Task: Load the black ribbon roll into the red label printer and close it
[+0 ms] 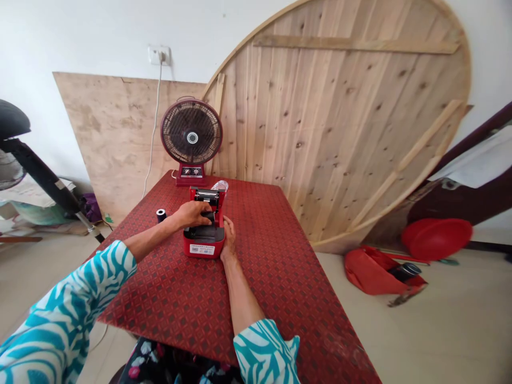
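Note:
A red and black label printer stands on the table with its lid raised, and a white sticker is on its near side. My left hand reaches into the opening from the left, its fingers closed on a black roll inside. My right hand grips the printer's right side, with the fingers curled round its edge. To the left of the printer, a small dark roll with a white core stands on end. Crumpled clear plastic lies behind the raised lid.
A red patterned table carries the printer and a maroon fan at its far end. A white cord hangs from the wall socket. Behind leans a round wooden board. On the right floor are a red bag and red basin.

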Demonstrator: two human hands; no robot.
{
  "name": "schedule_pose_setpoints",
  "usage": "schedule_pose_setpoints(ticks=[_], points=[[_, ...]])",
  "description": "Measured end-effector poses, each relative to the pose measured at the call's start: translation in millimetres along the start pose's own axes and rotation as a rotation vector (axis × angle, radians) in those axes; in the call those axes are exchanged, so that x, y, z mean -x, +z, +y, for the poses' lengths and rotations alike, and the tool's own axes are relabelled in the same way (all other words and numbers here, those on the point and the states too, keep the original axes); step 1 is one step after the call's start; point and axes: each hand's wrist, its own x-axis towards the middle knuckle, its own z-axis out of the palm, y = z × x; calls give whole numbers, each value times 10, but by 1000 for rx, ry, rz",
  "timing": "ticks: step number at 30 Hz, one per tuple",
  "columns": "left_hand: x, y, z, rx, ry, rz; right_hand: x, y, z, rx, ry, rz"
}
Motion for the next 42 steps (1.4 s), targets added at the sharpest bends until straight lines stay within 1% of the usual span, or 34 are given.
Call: schedule_pose_setpoints(ticks=[3,5,10,12,14,16,18,20,22,24,26,31,32,34,36,39,42], points=[[-103,14,96,-238,-65,-113,-18,3,19,-28,28,3],[-163,49,123,-305,-77,-172,-29,10,24,-59,47,11],[-300,150,93,-302,-51,-234,-19,25,2,-87,72,-10],[-322,142,64,-283,-30,-256,-5,27,-18,-85,76,-6],[-295,99,22,-226,20,-266,9,30,-42,-79,71,7],[-202,39,-33,-87,105,-239,20,34,-66,-57,53,18],[-43,-17,-93,91,159,-183,27,38,-82,-36,38,23],[151,-52,-141,207,143,-135,29,40,-84,-27,40,22],[330,-55,-171,244,106,-106,26,36,-72,-30,49,19],[452,-25,-185,260,99,-81,21,29,-57,-29,44,18],[500,29,-193,274,110,-52,15,21,-45,-24,36,19],[442,161,-197,210,97,78,-8,-3,-28,9,26,18],[434,176,-191,189,121,102,-12,-7,-24,20,18,16],[445,196,-171,149,215,139,-16,-10,-16,36,2,12],[498,207,-144,104,299,180,-13,-8,-12,36,-10,9],[635,219,-105,48,332,239,-3,-2,-18,29,-14,4],[768,246,-80,32,355,274,4,1,-30,39,-10,1]])
